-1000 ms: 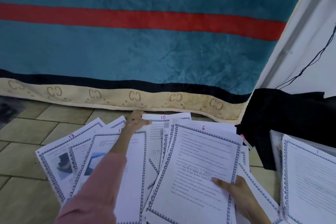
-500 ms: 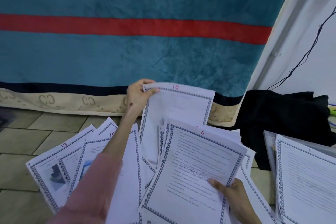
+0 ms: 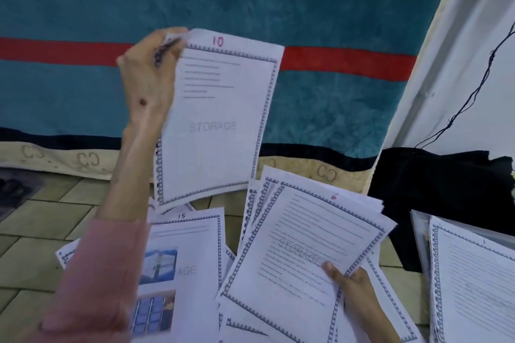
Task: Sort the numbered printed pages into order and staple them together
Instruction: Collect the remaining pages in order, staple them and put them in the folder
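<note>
My left hand point(image 3: 147, 75) pinches the top left corner of the page numbered 10 point(image 3: 214, 125) and holds it up in the air, upright, in front of the blanket. My right hand point(image 3: 351, 284) grips the lower right of a small stack of pages with page 6 point(image 3: 306, 253) on top, raised slightly above the floor. Page 15 point(image 3: 189, 262), printed with photos, lies on the floor below my left forearm, with more pages spread under and around it. No stapler is in view.
A teal blanket point(image 3: 306, 3) with a red stripe hangs behind. Black cloth point(image 3: 440, 189) lies at the right, a thin black cable point(image 3: 473, 92) runs down the white wall. Another page stack point(image 3: 473, 287) sits at the far right on the tiled floor point(image 3: 41, 231).
My left hand has lifted page 10 off the floor pile and raised it high in front of the blanket. My right hand keeps its hold on the page 6 stack.
</note>
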